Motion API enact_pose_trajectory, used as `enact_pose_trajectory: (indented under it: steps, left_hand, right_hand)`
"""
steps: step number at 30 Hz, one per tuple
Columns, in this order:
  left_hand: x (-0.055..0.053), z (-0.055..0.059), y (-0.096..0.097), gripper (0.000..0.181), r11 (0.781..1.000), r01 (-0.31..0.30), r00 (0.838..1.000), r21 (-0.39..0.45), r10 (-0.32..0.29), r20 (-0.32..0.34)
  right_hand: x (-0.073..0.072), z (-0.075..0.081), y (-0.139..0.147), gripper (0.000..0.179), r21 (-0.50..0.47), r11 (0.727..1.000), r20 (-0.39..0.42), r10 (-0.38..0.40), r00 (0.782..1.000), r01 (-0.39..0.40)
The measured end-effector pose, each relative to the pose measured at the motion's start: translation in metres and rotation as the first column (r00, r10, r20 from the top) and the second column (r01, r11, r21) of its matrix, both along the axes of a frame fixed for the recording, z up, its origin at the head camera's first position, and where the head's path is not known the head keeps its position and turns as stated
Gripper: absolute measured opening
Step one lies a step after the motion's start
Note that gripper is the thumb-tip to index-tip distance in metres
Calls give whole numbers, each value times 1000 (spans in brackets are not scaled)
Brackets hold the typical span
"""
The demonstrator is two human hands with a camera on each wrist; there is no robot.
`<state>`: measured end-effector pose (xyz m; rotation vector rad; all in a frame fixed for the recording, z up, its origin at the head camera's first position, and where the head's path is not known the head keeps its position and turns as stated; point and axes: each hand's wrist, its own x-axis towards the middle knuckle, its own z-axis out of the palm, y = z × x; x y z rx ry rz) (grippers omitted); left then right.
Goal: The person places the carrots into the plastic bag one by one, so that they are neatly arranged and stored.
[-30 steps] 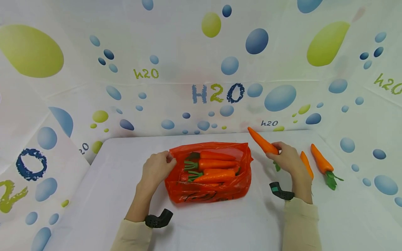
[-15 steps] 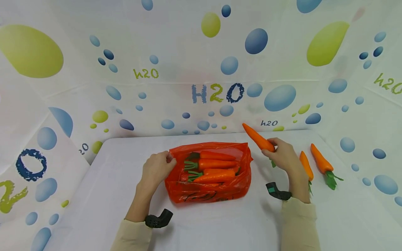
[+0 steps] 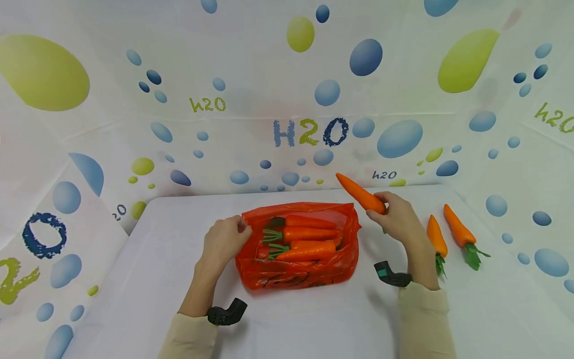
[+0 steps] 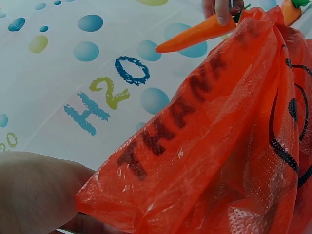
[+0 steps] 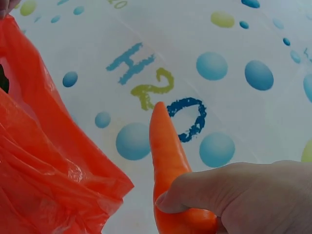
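Counter (image 3: 305, 324): you have a plain white surface under the bag and on every side of it.
Backdrop (image 3: 251, 50): white sheeting rises behind the bag and at both sides, printed with blue and green spots; large "H2O" lettering sits beyond the bag.
Red bag (image 3: 314, 276): it lies open on the counter, dark lettering on its plastic, with several orange carrots (image 3: 310, 234) inside, green stems mostly toward its left.
Your left hand (image 3: 224, 239): fingers and thumb pinch the bag's far left corner.
Your right hand (image 3: 396, 217): thumb and fingers are clamped on a held carrot (image 3: 358, 193), raised beyond the bag's right end and apart from it, tip pointing away and leftward.
Inner carrot (image 3: 435, 234): right of the bag, beside your right forearm, leaves toward you.
Outer carrot (image 3: 458, 224): farther right of the bag, also leaves toward you.
Since a second ago: your right hand and its carrot have shifted leftward, nearer the bag, uncovering the inner carrot's leaves; your left hand and the bag look unmoved.
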<state>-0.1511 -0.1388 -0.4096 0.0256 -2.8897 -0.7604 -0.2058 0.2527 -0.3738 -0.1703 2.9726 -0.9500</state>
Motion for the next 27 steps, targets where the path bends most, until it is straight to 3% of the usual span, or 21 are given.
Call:
enact_pose_trajectory:
  steps: [19,27]
  left_hand:
    - [-1,0,1,19,1000,-8,1000,2,8,15]
    - [-1,1,0,20,1000,-10,1000,-4,10,13]
  right_hand:
    - [5,10,-23,56,-12,998,-65,56,996,-56]
    - [9,11,-38,55,-10,993,-120,112,986,-114]
